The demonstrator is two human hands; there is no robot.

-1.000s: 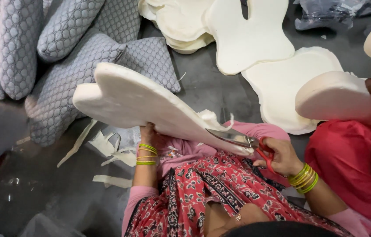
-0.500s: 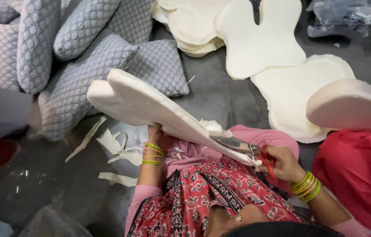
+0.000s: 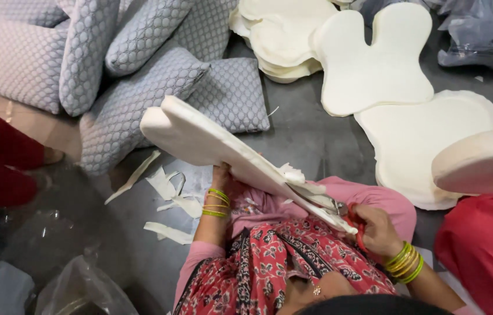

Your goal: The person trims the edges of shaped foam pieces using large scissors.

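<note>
- Left hand (image 3: 222, 175) reaches up under the foam pad (image 3: 211, 137), fingers mostly hidden, can't tell their grip.
- Pad tilts up toward 10 o'clock over the lap.
- Right hand (image 3: 377, 230) fingers curled through red scissors (image 3: 339, 211), blades at the pad's lower edge.
- Scraps (image 3: 170, 195) on the floor at 9 o'clock.

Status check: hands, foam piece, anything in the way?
Left hand steadies foam piece. Right hand works scissors along its edge. Offcut strips on floor, nothing blocking.
</note>
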